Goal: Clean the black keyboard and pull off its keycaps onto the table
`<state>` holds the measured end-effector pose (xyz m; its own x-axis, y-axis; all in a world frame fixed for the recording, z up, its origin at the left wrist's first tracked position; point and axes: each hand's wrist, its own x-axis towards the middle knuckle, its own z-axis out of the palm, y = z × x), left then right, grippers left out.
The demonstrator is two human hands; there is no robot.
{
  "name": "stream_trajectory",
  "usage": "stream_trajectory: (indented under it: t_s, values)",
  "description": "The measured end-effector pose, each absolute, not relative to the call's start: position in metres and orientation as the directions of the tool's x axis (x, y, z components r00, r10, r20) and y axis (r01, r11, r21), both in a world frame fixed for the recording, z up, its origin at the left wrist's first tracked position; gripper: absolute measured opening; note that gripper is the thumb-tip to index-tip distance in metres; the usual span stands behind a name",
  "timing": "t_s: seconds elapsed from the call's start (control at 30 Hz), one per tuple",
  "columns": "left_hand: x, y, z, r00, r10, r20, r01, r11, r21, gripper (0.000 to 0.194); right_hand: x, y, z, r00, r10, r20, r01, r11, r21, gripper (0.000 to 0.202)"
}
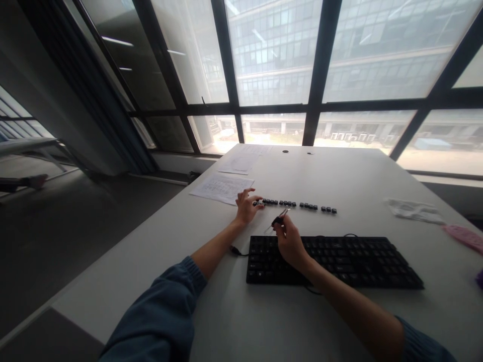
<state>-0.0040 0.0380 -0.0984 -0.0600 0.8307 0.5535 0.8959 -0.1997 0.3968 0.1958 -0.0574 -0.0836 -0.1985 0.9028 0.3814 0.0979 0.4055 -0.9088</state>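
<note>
A black keyboard (339, 264) lies on the white table, partly covered by my right hand (289, 239) and forearm. That hand is closed on a small tool (278, 220) with a dark handle and thin metal prongs, held above the keyboard's top left edge. Beyond the keyboard runs a row of small black keycaps (288, 203) in several groups. At the row's left end is my left hand (248, 206), its thumb and index finger curved around the leftmost keycaps; the other fingers are apart. Whether it grips a keycap is too small to tell.
Printed sheets (222, 188) lie behind my left hand. A white cloth (415, 211) and a pink cloth (465, 237) are at the right. A cable plug (236, 251) sits left of the keyboard. Windows stand beyond the table (339, 173).
</note>
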Motion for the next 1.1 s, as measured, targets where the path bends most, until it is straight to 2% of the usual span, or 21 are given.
stream_trajectory:
  t_s: [0.1, 0.23, 0.37, 0.53, 0.7, 0.97, 1.1]
  values:
    - [-0.006, 0.029, -0.086, -0.147, 0.785, 0.602, 0.873, -0.183, 0.452, 0.017, 0.201, -0.056, -0.08, -0.146, 0.911, 0.386, 0.111, 0.402, -0.909, 0.009]
    - [-0.007, -0.002, -0.069, -0.2, 0.738, 0.644, 0.842, -0.207, 0.499, 0.016, 0.212, -0.056, -0.076, -0.191, 0.901, 0.39, 0.156, 0.421, -0.894, 0.006]
    - [0.005, -0.053, -0.063, -0.105, 0.783, 0.613, 0.814, -0.287, 0.505, 0.016, 0.214, -0.06, -0.074, -0.286, 0.874, 0.393, 0.23, 0.461, -0.857, 0.007]
    - [0.022, -0.101, -0.069, 0.096, 0.894, 0.438, 0.783, -0.339, 0.521, 0.017, 0.209, -0.062, -0.078, -0.402, 0.807, 0.433, 0.268, 0.556, -0.787, 0.01]
    - [0.028, -0.107, -0.077, 0.257, 0.911, 0.323, 0.791, -0.39, 0.472, 0.015, 0.209, -0.064, -0.081, -0.492, 0.748, 0.446, 0.267, 0.617, -0.74, 0.012]
    - [0.034, -0.095, -0.076, 0.282, 0.921, 0.271, 0.799, -0.381, 0.465, 0.006, 0.212, -0.068, -0.082, -0.487, 0.747, 0.453, 0.257, 0.618, -0.743, 0.012]
    - [0.04, -0.098, -0.074, 0.246, 0.909, 0.337, 0.762, -0.396, 0.512, 0.005, 0.213, -0.064, -0.085, -0.412, 0.776, 0.477, 0.225, 0.594, -0.772, 0.011]
